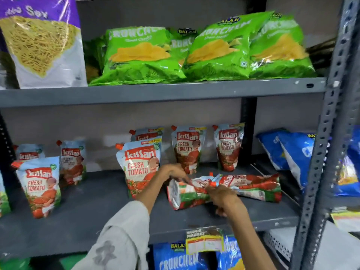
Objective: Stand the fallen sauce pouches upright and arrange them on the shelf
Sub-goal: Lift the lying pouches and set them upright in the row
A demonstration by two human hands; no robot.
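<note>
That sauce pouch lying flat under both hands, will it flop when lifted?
Probably somewhat: the fallen pouch looks soft and creased, bulging with sauce. Likely heavy for its size. Its glossy film may be slippery, so both the left hand and right hand help.

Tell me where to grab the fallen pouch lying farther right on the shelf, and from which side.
Grip the right-hand fallen pouch by its spout end, near the orange cap, coming from the front. It lies flat with the spout pointing left, so lifting there should pivot it onto its wide base at right.
</note>
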